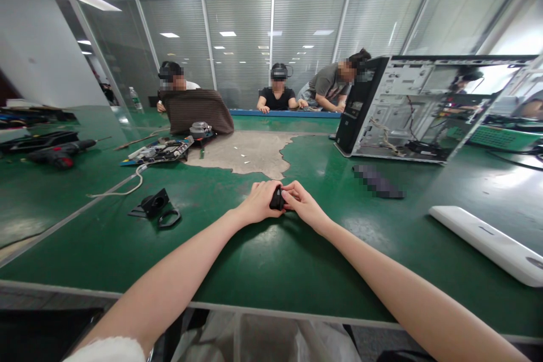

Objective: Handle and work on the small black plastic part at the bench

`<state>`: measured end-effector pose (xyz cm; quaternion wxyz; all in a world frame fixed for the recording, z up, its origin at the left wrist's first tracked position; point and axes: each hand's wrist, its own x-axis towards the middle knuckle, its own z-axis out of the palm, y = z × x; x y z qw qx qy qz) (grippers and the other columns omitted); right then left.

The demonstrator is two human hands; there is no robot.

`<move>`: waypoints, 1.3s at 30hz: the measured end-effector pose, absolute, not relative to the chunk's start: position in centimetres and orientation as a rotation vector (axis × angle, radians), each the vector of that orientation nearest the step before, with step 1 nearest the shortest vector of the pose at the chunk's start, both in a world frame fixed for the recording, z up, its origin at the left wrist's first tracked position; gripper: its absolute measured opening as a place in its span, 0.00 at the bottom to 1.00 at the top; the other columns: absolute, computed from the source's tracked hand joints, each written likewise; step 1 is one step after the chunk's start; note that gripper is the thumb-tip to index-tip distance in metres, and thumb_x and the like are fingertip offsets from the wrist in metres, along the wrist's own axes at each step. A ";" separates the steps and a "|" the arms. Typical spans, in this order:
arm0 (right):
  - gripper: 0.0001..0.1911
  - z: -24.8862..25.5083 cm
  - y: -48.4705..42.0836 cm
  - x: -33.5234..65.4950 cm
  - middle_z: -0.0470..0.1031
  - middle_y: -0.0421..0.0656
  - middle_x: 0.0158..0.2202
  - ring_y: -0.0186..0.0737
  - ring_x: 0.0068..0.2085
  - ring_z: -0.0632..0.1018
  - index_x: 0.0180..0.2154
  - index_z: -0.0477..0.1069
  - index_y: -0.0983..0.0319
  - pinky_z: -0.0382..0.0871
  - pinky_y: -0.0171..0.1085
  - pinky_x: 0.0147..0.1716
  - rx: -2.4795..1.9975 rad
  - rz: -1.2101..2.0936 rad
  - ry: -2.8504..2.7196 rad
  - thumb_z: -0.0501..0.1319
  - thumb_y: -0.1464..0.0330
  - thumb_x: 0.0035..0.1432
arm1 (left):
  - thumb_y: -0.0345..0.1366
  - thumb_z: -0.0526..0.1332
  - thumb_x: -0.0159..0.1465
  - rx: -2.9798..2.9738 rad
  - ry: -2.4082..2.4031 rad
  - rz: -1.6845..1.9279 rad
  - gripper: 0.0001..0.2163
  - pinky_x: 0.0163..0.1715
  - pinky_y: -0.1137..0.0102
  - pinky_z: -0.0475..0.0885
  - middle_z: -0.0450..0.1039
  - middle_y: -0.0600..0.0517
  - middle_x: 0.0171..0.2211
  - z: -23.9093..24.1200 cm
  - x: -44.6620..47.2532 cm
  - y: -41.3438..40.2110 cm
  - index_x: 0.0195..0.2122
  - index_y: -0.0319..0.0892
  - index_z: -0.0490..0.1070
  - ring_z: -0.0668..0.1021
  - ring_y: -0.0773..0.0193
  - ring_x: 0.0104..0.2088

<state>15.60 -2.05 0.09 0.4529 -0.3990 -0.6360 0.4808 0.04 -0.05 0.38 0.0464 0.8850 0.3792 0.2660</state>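
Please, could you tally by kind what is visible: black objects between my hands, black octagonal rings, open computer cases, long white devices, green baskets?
Black object between left hand and right hand: 1
Black octagonal ring: 1
Open computer case: 1
Long white device: 1
Green basket: 1
Total: 5

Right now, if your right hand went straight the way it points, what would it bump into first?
The black part: the right hand's fingertips already seem to be on it. Just past that is the left hand, though depth is hard to judge.
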 end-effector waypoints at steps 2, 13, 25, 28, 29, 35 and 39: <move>0.12 -0.3 -1.6 15.6 0.66 0.37 0.30 0.30 0.30 0.70 0.33 0.59 0.59 0.67 0.34 0.30 -0.995 1.170 -1.563 0.56 0.59 0.49 | 0.40 0.62 0.47 2.704 1.160 0.811 0.26 0.43 0.61 0.57 0.64 0.48 0.43 0.4 0.1 -0.1 0.46 0.43 0.55 0.67 0.55 0.43; 0.12 -0.4 -1.5 16.1 0.67 0.37 0.29 0.31 0.30 0.70 0.35 0.58 0.59 0.66 0.35 0.32 -0.933 1.186 -1.715 0.56 0.61 0.50 | 0.41 0.61 0.48 2.708 1.177 0.796 0.25 0.43 0.61 0.57 0.64 0.48 0.43 0.4 0.0 0.0 0.46 0.43 0.55 0.67 0.55 0.43; 0.09 0.0 -1.8 15.8 0.64 0.34 0.22 0.28 0.22 0.65 0.35 0.58 0.59 0.58 0.29 0.21 -0.985 1.045 -1.754 0.51 0.61 0.54 | 0.41 0.62 0.47 2.726 1.150 0.798 0.25 0.43 0.61 0.58 0.65 0.48 0.42 0.4 0.0 0.0 0.46 0.43 0.55 0.67 0.55 0.42; 0.10 -0.1 -1.5 15.8 0.65 0.35 0.24 0.29 0.24 0.66 0.37 0.58 0.60 0.60 0.30 0.23 -0.999 1.081 -1.741 0.52 0.62 0.54 | 0.42 0.61 0.48 2.733 1.145 0.801 0.25 0.42 0.62 0.58 0.65 0.48 0.42 0.4 0.0 0.0 0.45 0.43 0.56 0.67 0.55 0.42; 0.10 -0.1 -1.5 15.9 0.65 0.35 0.25 0.29 0.25 0.67 0.37 0.58 0.60 0.61 0.30 0.23 -1.005 1.089 -1.745 0.52 0.62 0.54 | 0.42 0.62 0.48 2.731 1.146 0.802 0.25 0.42 0.62 0.58 0.65 0.48 0.42 0.4 0.0 0.0 0.45 0.43 0.55 0.67 0.55 0.42; 0.09 0.0 -1.4 16.3 0.67 0.38 0.30 0.31 0.30 0.70 0.35 0.58 0.60 0.64 0.33 0.29 -0.937 1.116 -1.802 0.53 0.63 0.53 | 0.43 0.61 0.48 2.732 1.162 0.807 0.26 0.42 0.62 0.57 0.64 0.48 0.43 0.3 0.0 0.0 0.46 0.42 0.55 0.67 0.55 0.42; 0.10 0.1 -1.8 16.6 0.68 0.39 0.34 0.33 0.34 0.71 0.36 0.58 0.60 0.65 0.36 0.35 -0.898 1.055 -1.854 0.55 0.64 0.52 | 0.43 0.61 0.48 2.749 1.160 0.801 0.25 0.41 0.63 0.58 0.64 0.48 0.43 0.2 -0.1 0.1 0.46 0.43 0.55 0.67 0.56 0.42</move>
